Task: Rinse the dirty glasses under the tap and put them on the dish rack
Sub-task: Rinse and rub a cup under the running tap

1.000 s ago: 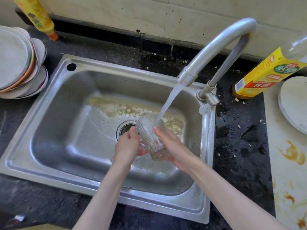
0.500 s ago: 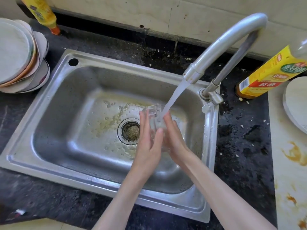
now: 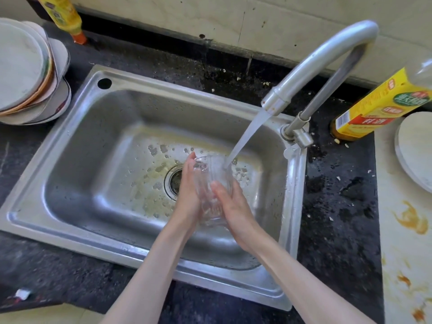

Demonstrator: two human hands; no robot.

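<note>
A clear ribbed glass (image 3: 211, 181) is held upright over the steel sink (image 3: 77, 146), pressed between both palms. My left hand (image 3: 188, 195) lies flat along its left side and my right hand (image 3: 233, 206) cups its right side and base. Water streams from the curved metal tap (image 3: 313, 64) into the glass's open mouth. The drain (image 3: 174, 181) shows just left of my left hand. No dish rack is in view.
A stack of plates (image 3: 28, 76) sits on the dark counter left of the sink. A yellow bottle (image 3: 62, 17) stands at the back left. A yellow-labelled bottle (image 3: 378, 104) and a white plate (image 3: 416, 148) are to the right, beside a stained pale surface (image 3: 406, 230).
The glass has gone from tilted to upright under the stream, and my hands have shifted along its sides. The murky water on the sink floor has drained off.
</note>
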